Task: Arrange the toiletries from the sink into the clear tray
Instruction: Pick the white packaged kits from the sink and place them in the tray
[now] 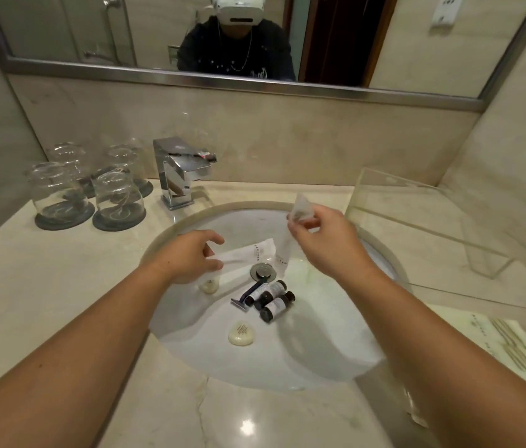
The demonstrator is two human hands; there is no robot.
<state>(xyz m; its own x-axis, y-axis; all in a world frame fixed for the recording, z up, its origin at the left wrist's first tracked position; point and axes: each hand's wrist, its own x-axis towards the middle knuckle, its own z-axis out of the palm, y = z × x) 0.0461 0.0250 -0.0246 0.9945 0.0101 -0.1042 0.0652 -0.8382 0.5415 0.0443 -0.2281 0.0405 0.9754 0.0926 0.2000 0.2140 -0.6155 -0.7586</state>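
My right hand [323, 240] pinches a small clear sachet [301, 209] above the far right rim of the white sink [336, 350]. My left hand [190, 257] reaches into the basin and grips the left end of a long white packet [248, 252]. A second white packet [282, 258] lies beside the drain [261, 270]. Below the drain lie a blue razor [248, 291], three dark little bottles [273, 300], a small pale bottle [209, 284] under my left hand and an oval soap [241, 333]. The clear tray [430, 221] stands on the counter to the right.
A chrome tap [181, 171] stands behind the basin. Several upturned glasses on dark coasters [93, 189] sit at the back left. A printed card [510, 344] lies on the counter at the right. A mirror [223, 33] hangs above.
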